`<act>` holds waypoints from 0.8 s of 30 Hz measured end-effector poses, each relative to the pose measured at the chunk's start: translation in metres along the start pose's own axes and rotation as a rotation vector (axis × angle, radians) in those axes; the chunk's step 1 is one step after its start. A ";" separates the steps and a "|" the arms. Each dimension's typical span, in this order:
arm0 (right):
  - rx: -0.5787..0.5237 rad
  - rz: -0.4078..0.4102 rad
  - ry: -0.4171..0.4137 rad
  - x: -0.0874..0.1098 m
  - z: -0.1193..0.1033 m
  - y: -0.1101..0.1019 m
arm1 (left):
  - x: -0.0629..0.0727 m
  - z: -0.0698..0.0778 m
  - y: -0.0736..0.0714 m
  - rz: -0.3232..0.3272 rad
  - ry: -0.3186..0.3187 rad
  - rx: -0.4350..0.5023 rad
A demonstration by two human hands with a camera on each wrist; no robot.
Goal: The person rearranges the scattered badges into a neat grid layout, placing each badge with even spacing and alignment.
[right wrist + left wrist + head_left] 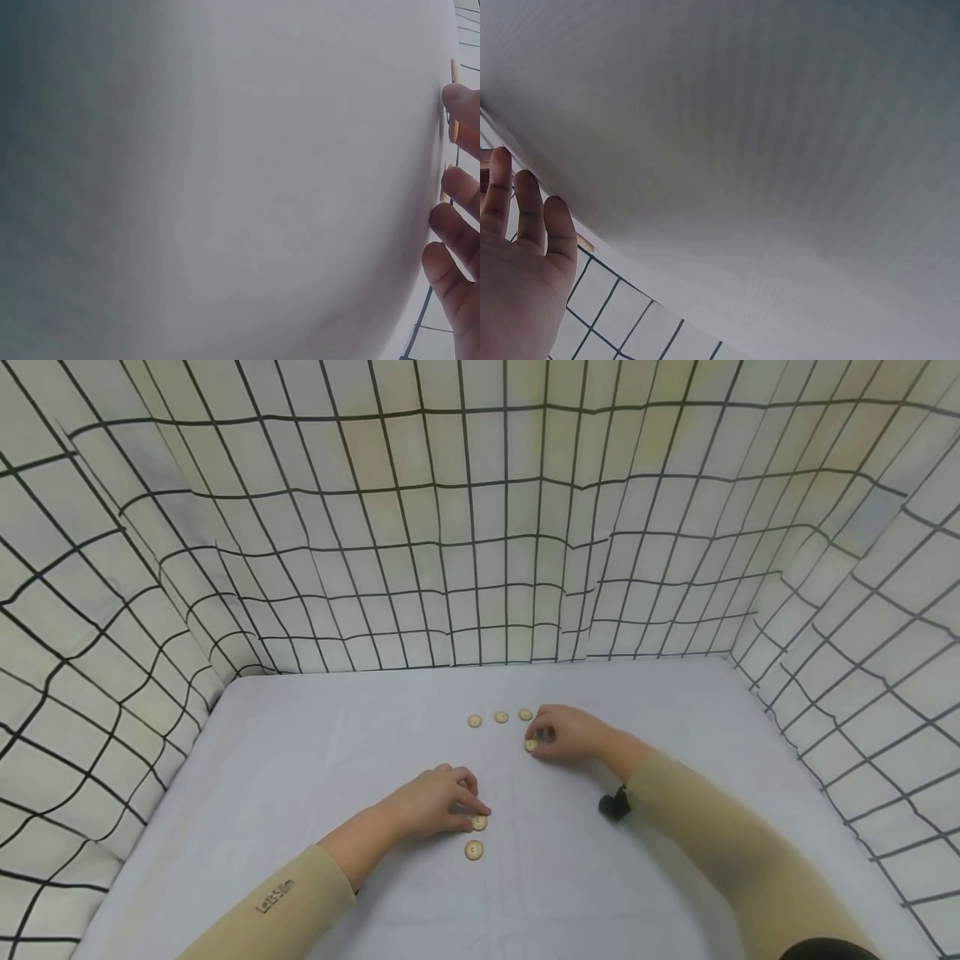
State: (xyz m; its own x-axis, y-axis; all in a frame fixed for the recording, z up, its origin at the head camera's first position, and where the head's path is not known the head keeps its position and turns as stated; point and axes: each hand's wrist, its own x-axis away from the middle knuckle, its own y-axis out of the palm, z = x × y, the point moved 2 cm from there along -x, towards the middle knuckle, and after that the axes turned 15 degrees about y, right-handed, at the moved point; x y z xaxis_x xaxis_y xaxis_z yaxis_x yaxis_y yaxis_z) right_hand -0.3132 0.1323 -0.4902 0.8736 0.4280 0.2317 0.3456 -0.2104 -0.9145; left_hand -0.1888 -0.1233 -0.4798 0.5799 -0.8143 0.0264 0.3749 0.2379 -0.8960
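My right hand (567,732) pinches a round, pale wooden button (531,745) between thumb and forefinger, low over the white table. In the right wrist view, that button's edge (454,69) shows beside the fingertips. Nearer to me, my left hand (435,800) has its thumb and forefinger on either edge of another wooden button (480,822). The left wrist view shows this left hand (525,255) only in part, and its grip is out of sight there. A loose button (474,850) lies just below the left fingertips.
Behind the hands, three more wooden buttons form a row: a left one (475,721), a middle one (501,717) and a right one (526,714). White cloth covers the table (337,727). Black-gridded white curtains (480,510) enclose the back and both sides.
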 end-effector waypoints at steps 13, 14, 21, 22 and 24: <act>-0.036 -0.013 0.067 -0.014 0.007 -0.009 | -0.001 0.000 0.001 -0.004 -0.006 0.003; -0.035 -0.013 0.070 -0.015 0.008 -0.009 | -0.001 0.000 0.001 -0.004 -0.007 0.004; -0.046 -0.018 0.110 -0.019 0.008 -0.009 | -0.001 -0.001 0.002 -0.003 -0.011 0.006; -0.049 -0.019 0.111 -0.019 0.007 -0.010 | -0.001 -0.001 0.002 -0.003 -0.012 0.007; -0.045 -0.017 0.106 -0.019 0.007 -0.010 | -0.001 -0.001 0.002 -0.002 -0.013 0.009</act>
State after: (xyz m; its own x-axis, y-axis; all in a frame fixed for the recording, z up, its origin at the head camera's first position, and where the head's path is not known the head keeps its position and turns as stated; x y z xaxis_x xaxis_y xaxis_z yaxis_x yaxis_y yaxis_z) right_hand -0.3358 0.1320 -0.4877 0.8978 0.3373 0.2832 0.3739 -0.2440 -0.8948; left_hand -0.1891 -0.1226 -0.4817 0.5885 -0.8078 0.0336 0.3820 0.2411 -0.8922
